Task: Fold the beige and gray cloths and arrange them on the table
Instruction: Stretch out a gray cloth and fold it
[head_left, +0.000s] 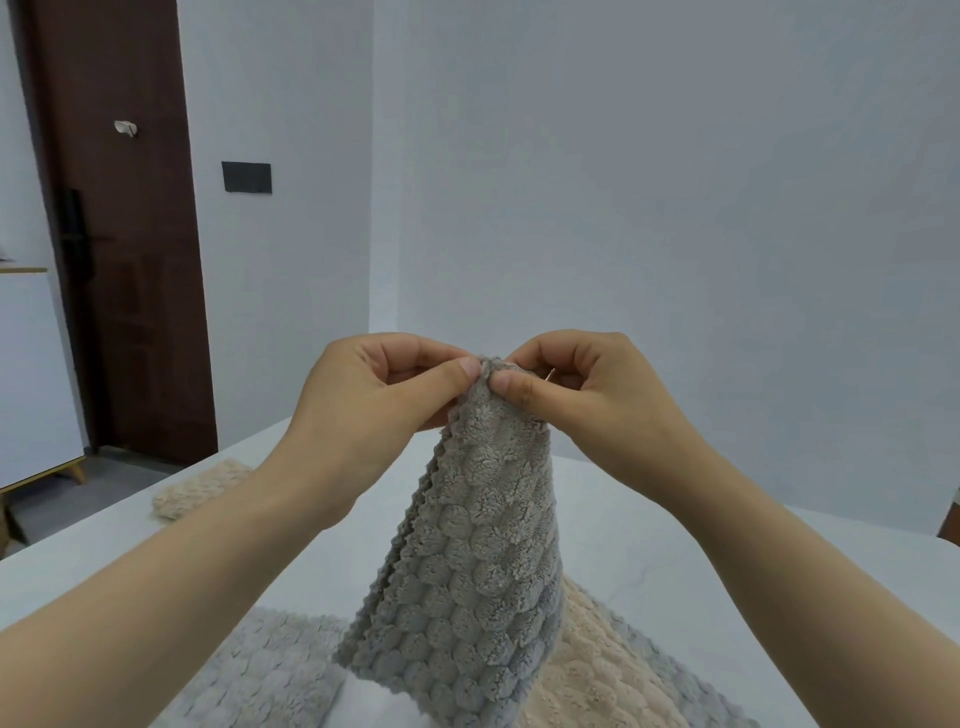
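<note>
Left hand (363, 395) and right hand (597, 395) meet thumb to thumb, each pinching the top edge of the gray cloth (478, 571) between thumb and forefinger. The cloth hangs straight below both hands, doubled and bunched, not spread.

- Both pinches sit on the same small bit of edge. Risk: one layer slips free and the fold drops open.
- Grips so close leave the lower corners unguided. The halves likely land skewed when laid down.
- Below the hands, a beige cloth (597, 665) lies flat on the table (675, 545), with a second gray cloth (260, 670) under the left forearm. The hanging hem is at or near them; cannot tell if it touches. Dragging it could rumple either.
- Folded beige cloth (197, 491) sits beyond the left wrist, well apart; a wide left elbow swing could nudge it.
</note>
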